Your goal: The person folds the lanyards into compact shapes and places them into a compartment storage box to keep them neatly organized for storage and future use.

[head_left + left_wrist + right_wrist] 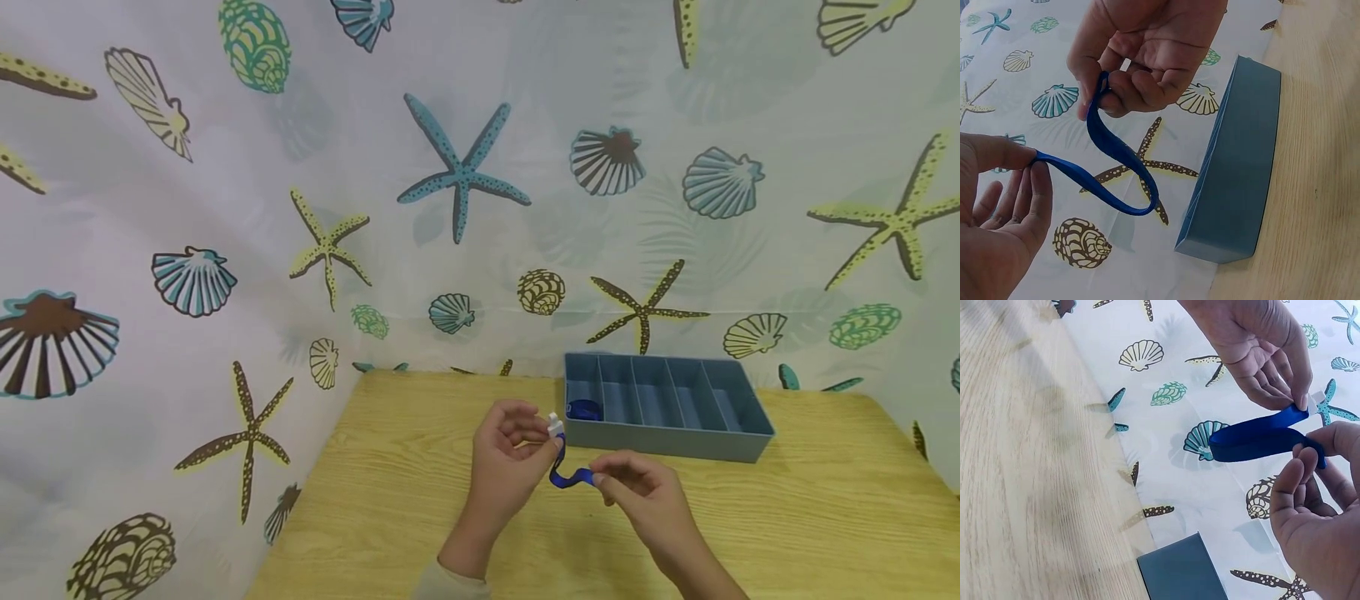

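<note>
A blue ribbon-like strap (561, 481) with a white plastic end piece (555, 426) is held over the table in front of the box. My left hand (508, 458) pinches it at the white end between thumb and fingers. The thumb and index finger of my right hand (647, 498) grip the strap's other end. Between the hands the strap sags in a loose bend, clearly seen in the left wrist view as a blue curve (1119, 153). In the right wrist view the strap (1254, 440) folds back in a long loop.
Just behind the hands stands a blue-grey divided box (667, 440) with several compartments. Its leftmost compartment holds a coiled dark blue strap (584, 409). The wooden table (397, 475) meets a white cloth (420, 275) printed with shells and starfish at the back and sides.
</note>
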A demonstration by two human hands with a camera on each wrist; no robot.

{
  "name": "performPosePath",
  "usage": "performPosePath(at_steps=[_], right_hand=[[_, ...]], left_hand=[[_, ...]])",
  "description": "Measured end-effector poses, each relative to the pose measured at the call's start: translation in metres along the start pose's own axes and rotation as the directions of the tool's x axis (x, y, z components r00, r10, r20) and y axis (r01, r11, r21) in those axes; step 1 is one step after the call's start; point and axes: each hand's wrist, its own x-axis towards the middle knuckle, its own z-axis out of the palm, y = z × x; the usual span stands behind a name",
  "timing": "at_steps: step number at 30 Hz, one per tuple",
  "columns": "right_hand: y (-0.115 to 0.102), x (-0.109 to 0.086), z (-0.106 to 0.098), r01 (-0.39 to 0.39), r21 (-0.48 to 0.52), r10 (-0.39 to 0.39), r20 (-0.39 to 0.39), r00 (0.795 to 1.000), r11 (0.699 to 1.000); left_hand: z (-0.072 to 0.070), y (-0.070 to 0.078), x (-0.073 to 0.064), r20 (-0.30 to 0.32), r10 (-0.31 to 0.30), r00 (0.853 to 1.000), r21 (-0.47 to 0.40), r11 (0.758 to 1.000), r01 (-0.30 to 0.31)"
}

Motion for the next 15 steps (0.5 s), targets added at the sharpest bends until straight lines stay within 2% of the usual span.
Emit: performPosePath(at_steps=[6,15], right_hand=[[0.000,0.003,0.002,-0.018,0.065,0.018,0.000,1.000,0.998],[-0.004,0.005,0.006,-0.025,0.083,0.027,-0.027,0.999,0.996]], left_hand=[[0.006,0.000,-0.003,0.079,-0.062,0.995,0.031,0.998,0.060],[0.014,-0.005,-0.008,0.170,-0.085,0.982,0.058,0.995,0.076]])
